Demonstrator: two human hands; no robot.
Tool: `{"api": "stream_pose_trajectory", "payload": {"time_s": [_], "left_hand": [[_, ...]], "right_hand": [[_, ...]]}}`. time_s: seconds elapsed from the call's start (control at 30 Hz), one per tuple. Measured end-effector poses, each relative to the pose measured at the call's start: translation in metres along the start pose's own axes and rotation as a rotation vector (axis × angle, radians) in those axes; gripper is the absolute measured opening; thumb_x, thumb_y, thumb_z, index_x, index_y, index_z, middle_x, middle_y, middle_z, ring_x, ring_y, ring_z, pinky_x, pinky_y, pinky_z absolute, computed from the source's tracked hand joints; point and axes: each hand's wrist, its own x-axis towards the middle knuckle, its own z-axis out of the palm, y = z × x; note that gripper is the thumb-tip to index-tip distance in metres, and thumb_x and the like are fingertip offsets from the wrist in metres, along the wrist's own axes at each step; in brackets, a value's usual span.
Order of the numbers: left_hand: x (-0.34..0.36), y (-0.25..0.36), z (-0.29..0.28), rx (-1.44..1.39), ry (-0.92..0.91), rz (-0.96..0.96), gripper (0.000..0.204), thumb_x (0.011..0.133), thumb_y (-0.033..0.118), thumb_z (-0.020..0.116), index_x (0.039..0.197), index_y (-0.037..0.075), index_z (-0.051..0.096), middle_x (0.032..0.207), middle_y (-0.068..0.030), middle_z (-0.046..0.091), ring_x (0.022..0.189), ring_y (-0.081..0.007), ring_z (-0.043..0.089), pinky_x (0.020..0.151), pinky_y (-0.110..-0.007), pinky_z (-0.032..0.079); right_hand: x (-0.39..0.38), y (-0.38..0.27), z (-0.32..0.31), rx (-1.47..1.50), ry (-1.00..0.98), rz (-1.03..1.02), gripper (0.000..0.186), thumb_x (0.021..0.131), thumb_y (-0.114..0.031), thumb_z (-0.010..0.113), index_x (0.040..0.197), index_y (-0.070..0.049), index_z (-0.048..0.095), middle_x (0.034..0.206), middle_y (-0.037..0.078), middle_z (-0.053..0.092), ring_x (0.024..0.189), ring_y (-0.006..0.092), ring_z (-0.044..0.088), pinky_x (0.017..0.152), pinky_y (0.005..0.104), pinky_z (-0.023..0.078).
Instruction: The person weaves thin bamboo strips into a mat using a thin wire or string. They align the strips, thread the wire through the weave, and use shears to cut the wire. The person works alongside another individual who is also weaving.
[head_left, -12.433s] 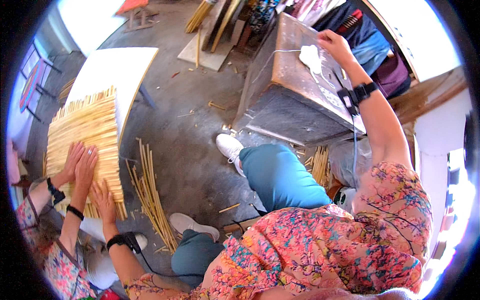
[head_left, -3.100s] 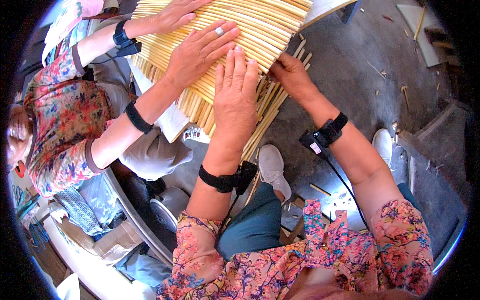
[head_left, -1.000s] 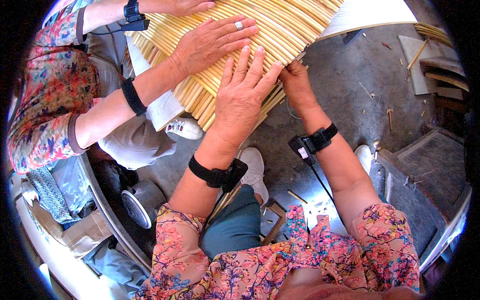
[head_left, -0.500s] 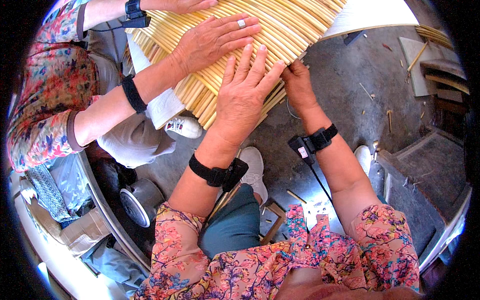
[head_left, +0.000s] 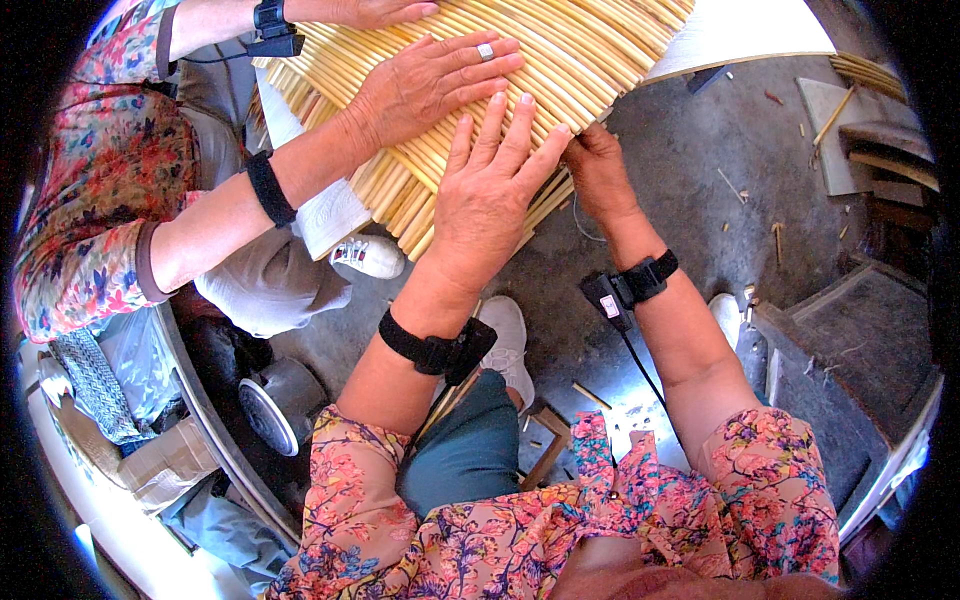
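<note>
Yellow reed-like stalks (head_left: pixel 570 60) lie side by side in a layered sheet across the top of the view. My left hand (head_left: pixel 490 190) rests flat on them near the close edge, fingers spread. At the sheet's right corner my right hand (head_left: pixel 600 175) is closed, its fingertips partly hidden against the stalk ends. What it pinches there cannot be made out. A thin wire or thread (head_left: pixel 585 225) curves down beside that hand. A co-worker's hand (head_left: pixel 425 85), with a ring, presses flat on the stalks just beyond my left hand; their other hand (head_left: pixel 385 10) lies farther off.
A white board (head_left: pixel 740 40) shows under the stalks. At the right stands a dark wooden piece of furniture (head_left: pixel 850 340). A metal pot (head_left: pixel 285 405) and a rounded container rim (head_left: pixel 215 420) are on the left. Stalk scraps (head_left: pixel 780 240) litter the floor, and the co-worker's shoe (head_left: pixel 368 256) is near.
Almost nothing differs. Both my hands and the co-worker's hands keep their places on the stalks, with only a very slight shift.
</note>
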Motion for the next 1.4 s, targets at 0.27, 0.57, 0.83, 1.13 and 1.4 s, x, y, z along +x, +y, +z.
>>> {"api": "stream_pose_trajectory", "payload": {"time_s": [0.27,0.57,0.83,1.13,1.4], "left_hand": [[-0.001,-0.001,0.001,-0.003,0.004,0.005,0.047,0.08,0.009,0.05,0.125,0.023,0.052,0.135,-0.0117,0.043,0.127,-0.03,0.038,0.103,-0.046,0.03],[-0.001,-0.002,0.002,0.002,0.003,0.002,0.048,0.08,0.008,0.049,0.125,0.023,0.052,0.135,-0.0119,0.043,0.126,-0.0305,0.038,0.102,-0.046,0.03],[-0.002,-0.002,0.001,-0.016,0.012,-0.002,0.048,0.079,0.007,0.049,0.124,0.022,0.052,0.133,-0.0122,0.045,0.126,-0.0312,0.039,0.102,-0.046,0.03],[-0.001,0.0,0.0,-0.027,-0.006,-0.011,0.05,0.077,0.004,0.05,0.124,0.022,0.052,0.135,-0.0122,0.043,0.127,-0.0303,0.037,0.103,-0.046,0.029],[0.0,-0.001,-0.002,-0.045,0.0,-0.016,0.048,0.078,0.007,0.052,0.124,0.021,0.052,0.135,-0.0126,0.043,0.128,-0.0299,0.037,0.103,-0.047,0.029]], "right_hand": [[0.001,-0.004,0.009,0.272,0.007,0.113,0.026,0.085,-0.005,0.053,0.111,-0.002,0.057,0.102,0.005,0.062,0.087,0.0132,0.057,0.075,0.0256,0.047],[0.002,0.0,0.003,0.151,0.017,0.047,0.025,0.086,-0.005,0.054,0.11,-0.002,0.057,0.097,0.004,0.062,0.08,0.0117,0.057,0.072,0.0253,0.047],[-0.003,-0.007,0.006,-0.142,-0.019,-0.066,0.017,0.091,-0.009,0.049,0.107,-0.004,0.055,0.086,0.003,0.061,0.066,0.0092,0.055,0.06,0.0238,0.048],[0.002,0.004,-0.001,0.044,-0.008,0.078,0.018,0.091,-0.009,0.048,0.107,-0.004,0.055,0.084,0.003,0.061,0.064,0.0095,0.054,0.057,0.023,0.046],[0.002,-0.015,0.014,0.186,0.037,0.008,0.022,0.091,-0.007,0.049,0.112,-0.005,0.053,0.092,0.002,0.061,0.068,0.01,0.055,0.058,0.0231,0.046]]}}
